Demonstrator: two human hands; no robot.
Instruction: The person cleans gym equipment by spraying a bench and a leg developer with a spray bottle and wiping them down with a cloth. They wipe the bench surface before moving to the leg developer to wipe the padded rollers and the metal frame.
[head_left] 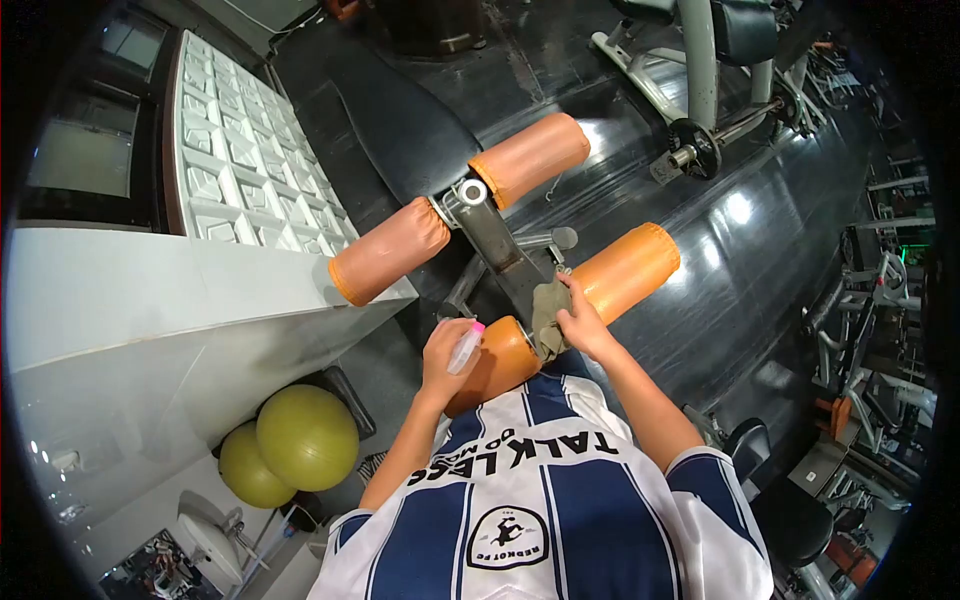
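Note:
My left hand (445, 358) is wrapped round a small clear bottle (464, 354) with a pink top, just above the near left orange padded roller (500, 362). Folded in my right hand (583, 322) is an olive-grey cloth (549, 312), held against the metal post between the two near rollers. The near right roller (628, 268) extends beyond that hand. Farther off, two more orange-brown rollers (530, 160) flank the end of a black padded bench (405, 125). The cloth hides part of the post.
Two green exercise balls (307, 437) rest at the lower left beside a white wall ledge (250, 275). A weight machine with a plate (693, 150) stands at the upper right. More gym equipment (850, 330) lines the right side. Black flooring (640, 190) reflects the lights.

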